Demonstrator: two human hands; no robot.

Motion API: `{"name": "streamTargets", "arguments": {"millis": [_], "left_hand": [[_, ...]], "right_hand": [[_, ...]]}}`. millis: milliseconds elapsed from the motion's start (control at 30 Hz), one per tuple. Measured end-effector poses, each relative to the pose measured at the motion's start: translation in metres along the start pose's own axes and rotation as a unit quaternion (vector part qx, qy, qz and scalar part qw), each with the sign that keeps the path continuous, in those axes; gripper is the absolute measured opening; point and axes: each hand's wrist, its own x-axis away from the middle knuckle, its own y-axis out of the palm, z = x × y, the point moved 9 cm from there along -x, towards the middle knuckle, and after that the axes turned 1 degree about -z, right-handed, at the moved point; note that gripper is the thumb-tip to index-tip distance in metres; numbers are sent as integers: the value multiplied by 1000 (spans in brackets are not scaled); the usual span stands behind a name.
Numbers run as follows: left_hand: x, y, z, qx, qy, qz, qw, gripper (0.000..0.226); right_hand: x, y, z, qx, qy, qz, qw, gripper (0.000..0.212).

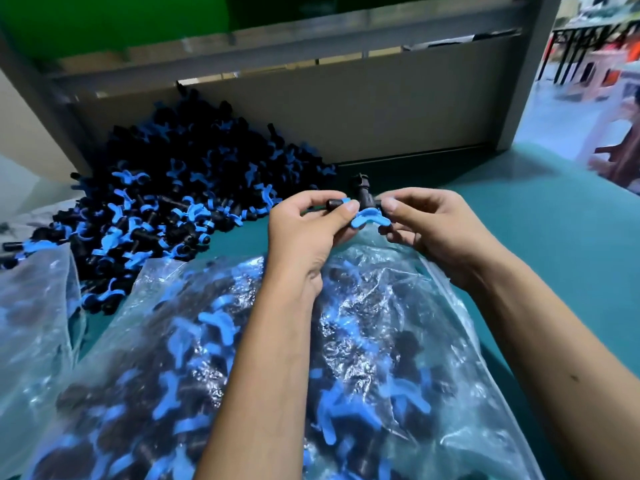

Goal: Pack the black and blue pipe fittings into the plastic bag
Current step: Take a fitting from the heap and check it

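Both hands hold one black tee fitting with a blue wing handle just above the far end of the bag. My left hand pinches its left black end and the blue part. My right hand pinches its right side. Under my forearms lies a clear plastic bag holding many black and blue fittings. A large loose heap of the same fittings lies on the green table at the left, beyond the bag.
A second clear bag with fittings lies at the left edge. A grey panel stands upright behind the heap. The green tabletop stretches to the right. A blurred room with stools shows at the far right.
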Motion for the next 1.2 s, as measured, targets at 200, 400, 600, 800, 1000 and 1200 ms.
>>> {"name": "streamTargets", "arguments": {"millis": [200,400,600,800,1000,1200], "left_hand": [[0,5,-4,-72,-19,-62,995,11],[-4,-15,9,-45,4,-22,999,18],[1,-5,11,-62,10,-49,997,19],[2,-11,10,-46,-17,-41,998,20],[3,-12,15,0,-20,-9,1000,14],[8,6,11,24,-46,-33,998,11]], "right_hand": [[1,4,3,47,7,-27,999,33],[1,-19,-3,-7,5,29,1000,20],[3,7,-3,5,-2,-12,1000,16],[3,-5,-2,-25,11,4,1000,13],[1,-13,-21,-62,-70,-25,995,15],[10,-4,-40,116,-155,-104,976,33]]}}
